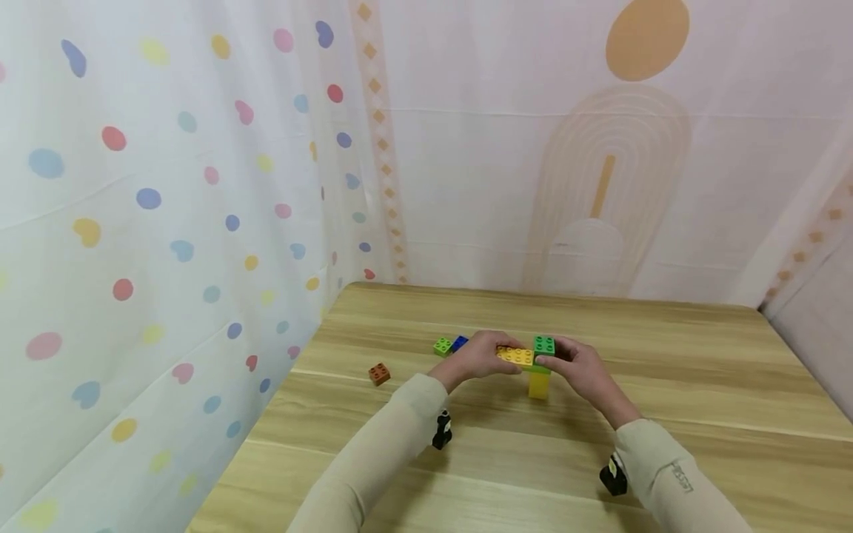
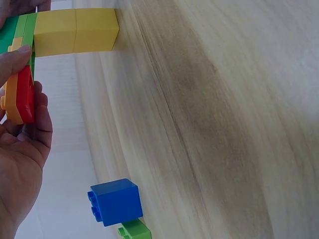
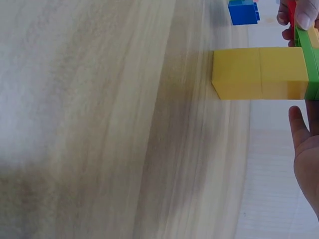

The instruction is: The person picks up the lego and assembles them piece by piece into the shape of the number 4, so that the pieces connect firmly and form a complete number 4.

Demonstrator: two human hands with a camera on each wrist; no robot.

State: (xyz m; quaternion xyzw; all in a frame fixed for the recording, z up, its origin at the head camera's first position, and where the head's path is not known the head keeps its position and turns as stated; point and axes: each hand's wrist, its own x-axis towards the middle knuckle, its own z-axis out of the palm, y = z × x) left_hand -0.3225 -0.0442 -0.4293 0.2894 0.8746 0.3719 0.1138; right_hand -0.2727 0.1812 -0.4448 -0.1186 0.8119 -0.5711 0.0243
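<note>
Two stacked yellow bricks (image 3: 259, 73) stand upright on the table as a column, topped by thin light green pieces (image 3: 310, 64). Above these sits a green brick (image 1: 544, 344) with studs up. A long orange-yellow brick (image 1: 516, 356) reaches out to the left from the top of the column, and a red brick (image 2: 25, 97) lies against its underside. My left hand (image 1: 483, 357) pinches the orange-yellow and red bricks between thumb and fingers. With thumb in front and fingers behind, my right hand (image 1: 586, 370) holds the green brick at the top.
Left of the column lie a brown brick (image 1: 379, 374), a light green brick (image 1: 443, 346) and a blue brick (image 1: 460, 343). The blue and light green ones are close together, partly behind my left hand. A patterned curtain (image 1: 466, 185) hangs behind the wooden table (image 1: 520, 474).
</note>
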